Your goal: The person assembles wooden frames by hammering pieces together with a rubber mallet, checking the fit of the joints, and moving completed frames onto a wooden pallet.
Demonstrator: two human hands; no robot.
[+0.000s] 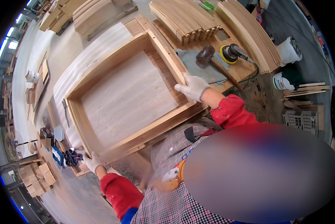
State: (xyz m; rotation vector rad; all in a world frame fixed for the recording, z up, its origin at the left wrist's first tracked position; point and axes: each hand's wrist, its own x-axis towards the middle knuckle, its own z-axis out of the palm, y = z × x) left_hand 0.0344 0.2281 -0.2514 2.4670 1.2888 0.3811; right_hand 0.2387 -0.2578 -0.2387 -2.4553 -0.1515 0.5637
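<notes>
A large rectangular wooden frame (114, 61) with tall sides lies in front of me, tilted in the view. Inside its walls a pale white sheet (128, 100) covers most of the area, with bare wood showing along the right side. My right hand (193, 87), in a white glove, grips the right side wall near its near end, fingers over the top edge. At the near left corner my left hand (92, 162), gloved as well, is closed on the frame, its fingers partly hidden behind the wood.
Right of the frame, a mallet (206, 56) lies on a grey cloth, beside a yellow-rimmed sander (229, 54). Stacked wooden slats (184, 18) stand beyond. White buckets (289, 50) are at the far right. A dark hand tool (65, 112) lies along the frame's left side.
</notes>
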